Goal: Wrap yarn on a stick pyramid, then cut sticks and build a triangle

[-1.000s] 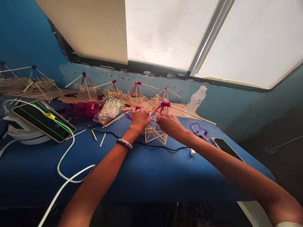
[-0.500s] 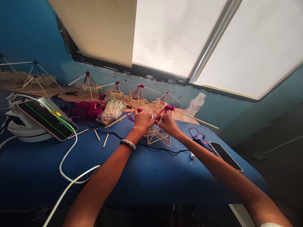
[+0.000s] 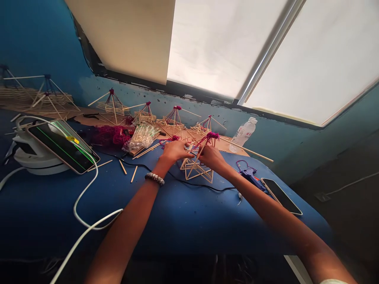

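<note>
The stick pyramid frame (image 3: 195, 169), light and fragile, is resting between the hands, the right hand (image 3: 211, 156) pinching near its yarn-bound top (image 3: 212, 135), the left hand's (image 3: 176, 151) grip unclear.

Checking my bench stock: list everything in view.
stick frame: one, tan, between the hands
more stick frames: about five, tan, along the wall
yarn: one pile, magenta, back left
bag of sticks: one, clear, beside the yarn
water bottle: one, clear, back right
glue gun: one, blue, right
phone: one, black, far right
lit phone: one, black, far left
table: one, blue, under everything
bracelet: one, white, left wrist
left hand: one, beside the frame
right hand: one, holding the frame
</note>
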The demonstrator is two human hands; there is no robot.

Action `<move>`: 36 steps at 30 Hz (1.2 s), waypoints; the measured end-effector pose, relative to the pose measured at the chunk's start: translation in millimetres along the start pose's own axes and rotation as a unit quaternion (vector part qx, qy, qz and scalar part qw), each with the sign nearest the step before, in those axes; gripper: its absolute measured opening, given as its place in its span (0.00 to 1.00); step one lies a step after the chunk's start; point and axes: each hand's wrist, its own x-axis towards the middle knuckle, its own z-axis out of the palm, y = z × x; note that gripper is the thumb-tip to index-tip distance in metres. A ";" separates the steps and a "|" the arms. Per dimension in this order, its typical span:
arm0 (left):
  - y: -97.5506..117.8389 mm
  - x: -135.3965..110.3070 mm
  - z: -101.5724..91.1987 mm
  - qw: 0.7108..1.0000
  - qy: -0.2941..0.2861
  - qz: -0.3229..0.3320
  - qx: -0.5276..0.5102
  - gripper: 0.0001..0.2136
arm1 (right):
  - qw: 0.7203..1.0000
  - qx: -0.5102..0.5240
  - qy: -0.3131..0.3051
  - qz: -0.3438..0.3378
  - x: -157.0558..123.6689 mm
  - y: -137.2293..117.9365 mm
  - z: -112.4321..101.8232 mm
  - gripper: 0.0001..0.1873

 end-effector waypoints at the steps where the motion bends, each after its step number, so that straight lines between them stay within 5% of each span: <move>1: -0.4 -0.5 -0.4 1.000 -0.001 0.000 -0.008 0.29 | 1.000 -0.002 -0.003 -0.004 0.5 0.3 -0.2 0.08; 6: -4.5 0.7 -0.1 0.999 0.015 -0.006 -0.041 0.32 | 0.999 -0.012 -0.012 -0.029 5.4 4.1 -0.1 0.08; 11: -13.9 16.2 7.6 0.997 0.044 -0.024 -0.055 0.23 | 0.999 -0.022 -0.008 -0.035 8.0 5.3 2.3 0.09; 19: -24.1 39.2 23.1 0.994 0.055 0.056 -0.082 0.16 | 0.999 -0.010 -0.009 -0.051 9.5 5.5 5.5 0.10; 26: -30.7 41.6 32.5 0.988 0.066 0.063 -0.127 0.12 | 0.997 0.006 -0.026 -0.073 9.7 8.4 6.1 0.08; 36: -36.1 62.9 28.6 0.967 0.049 0.125 -0.216 0.12 | 0.995 0.029 -0.037 -0.090 8.9 7.7 4.1 0.07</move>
